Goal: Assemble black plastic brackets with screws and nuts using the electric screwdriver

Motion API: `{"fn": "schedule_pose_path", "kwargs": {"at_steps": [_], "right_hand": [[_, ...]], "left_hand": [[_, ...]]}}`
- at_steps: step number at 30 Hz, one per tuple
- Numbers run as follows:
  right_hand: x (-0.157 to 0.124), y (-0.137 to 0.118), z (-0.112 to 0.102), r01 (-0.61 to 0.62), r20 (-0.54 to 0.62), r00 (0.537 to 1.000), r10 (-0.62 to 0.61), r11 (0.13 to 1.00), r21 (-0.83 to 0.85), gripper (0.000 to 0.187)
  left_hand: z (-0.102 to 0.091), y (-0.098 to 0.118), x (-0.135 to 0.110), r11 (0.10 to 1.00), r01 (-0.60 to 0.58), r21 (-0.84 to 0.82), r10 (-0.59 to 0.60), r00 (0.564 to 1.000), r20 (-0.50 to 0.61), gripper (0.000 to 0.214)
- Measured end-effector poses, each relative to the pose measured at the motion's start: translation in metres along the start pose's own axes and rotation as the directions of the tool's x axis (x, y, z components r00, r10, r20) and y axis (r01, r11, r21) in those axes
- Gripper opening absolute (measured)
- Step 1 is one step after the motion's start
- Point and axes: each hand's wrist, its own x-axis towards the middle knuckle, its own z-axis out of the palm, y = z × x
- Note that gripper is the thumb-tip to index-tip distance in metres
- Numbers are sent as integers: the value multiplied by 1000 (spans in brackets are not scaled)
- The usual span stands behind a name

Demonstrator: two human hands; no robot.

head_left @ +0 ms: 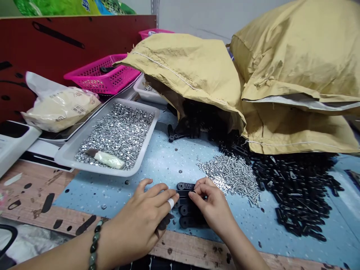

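Several flat black plastic pieces with rounded, holed ends [185, 210] lie side by side in a row near the table's front edge. My left hand [143, 217], palm down with fingers spread, reaches over from the left, a white ring on one finger. Its fingertips touch the left ends of the row, and dark pieces show partly beneath it. My right hand [212, 204] is over the right ends, thumb and forefinger pinched together. Whatever sits in that pinch is too small or hidden. Just behind it lies a pile of silver screws [242, 178] beside loose silver nuts [215, 170].
A white tray of small metal nuts [152, 129] stands at left, with a wrapped blade-like tool [109, 159] on them. A pink basket [112, 80] and a plastic bag [62, 108] are behind. Open paper sacks [191, 63] spill black parts [298, 191] at right.
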Motion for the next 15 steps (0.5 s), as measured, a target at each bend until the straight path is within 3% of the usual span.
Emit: {"fn": "schedule_pose_path", "kwargs": {"at_steps": [8,12,15], "right_hand": [[0,0,-3,1,19,1000,-2,1000,5,25],[2,-3,0,53,-14,998,-57,977,-206,24],[5,-2,0,89,16,996,-90,905,-416,30]], "left_hand": [[2,3,4,1000,4,14,-4,1000,17,59],[5,3,1,1000,2,19,-3,1000,19,63],[3,3,2,1000,14,-11,-14,1000,17,63]]}}
